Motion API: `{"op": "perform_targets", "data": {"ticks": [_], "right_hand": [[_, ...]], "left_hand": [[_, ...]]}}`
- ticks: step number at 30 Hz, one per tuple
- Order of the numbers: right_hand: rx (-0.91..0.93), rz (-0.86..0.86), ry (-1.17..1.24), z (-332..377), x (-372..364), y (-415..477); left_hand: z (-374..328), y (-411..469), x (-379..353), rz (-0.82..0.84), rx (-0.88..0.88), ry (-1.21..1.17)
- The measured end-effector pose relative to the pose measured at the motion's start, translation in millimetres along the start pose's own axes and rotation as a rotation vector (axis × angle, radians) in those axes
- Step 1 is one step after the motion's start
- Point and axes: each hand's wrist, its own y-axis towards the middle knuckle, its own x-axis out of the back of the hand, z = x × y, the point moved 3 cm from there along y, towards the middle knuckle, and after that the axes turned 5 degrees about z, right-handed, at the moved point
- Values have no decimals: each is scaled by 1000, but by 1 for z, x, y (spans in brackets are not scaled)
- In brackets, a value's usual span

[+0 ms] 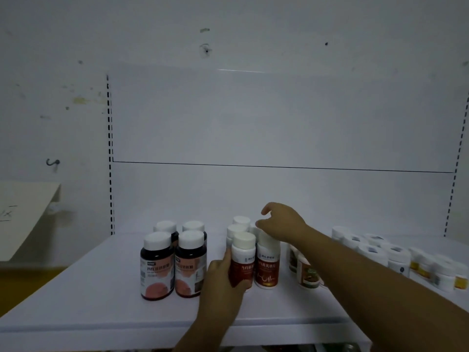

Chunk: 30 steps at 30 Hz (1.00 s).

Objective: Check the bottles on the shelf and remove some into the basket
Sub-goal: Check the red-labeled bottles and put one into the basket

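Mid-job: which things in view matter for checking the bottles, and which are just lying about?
Job: left hand gripping the red bottle; right hand over the white caps behind it; dark bottles; brown-label jars; small white jars; shelf. Basket not in view.
Lying about: wall hook; paper sheet at left.

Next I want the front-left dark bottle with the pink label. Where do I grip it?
Grip the dark bottle round its body, below the white cap, from the front-left: it stands upright, neighbour bottles crowd its right and back, its left and front are open.
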Motion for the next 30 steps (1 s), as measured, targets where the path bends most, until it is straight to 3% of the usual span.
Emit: {"op": "perform_targets", "data": {"ticks": [3, 9, 19, 22, 24, 27, 30], "right_hand": [[-70, 92, -145, 6, -7, 21], [-62, 86, -197, 10, -15, 29], [7, -361, 170, 8, 58, -11], [60, -402, 380, 6, 73, -29], [71, -342, 528, 7, 75, -41], [95, -186, 658, 11, 68, -63], [140, -62, 683, 18, 59, -81]], "left_hand": [[-1, -2, 0, -24, 18, -40], [-6, -6, 3, -83, -2, -52], [-11, -14, 6, -171, -113, 110], [-12, -19, 6, -201, -175, 97], [-16, -24, 9, -258, -220, 54], [-35, -39, 17, -295, -282, -146], [-62, -48, 28, -109, -16, -768]]}}
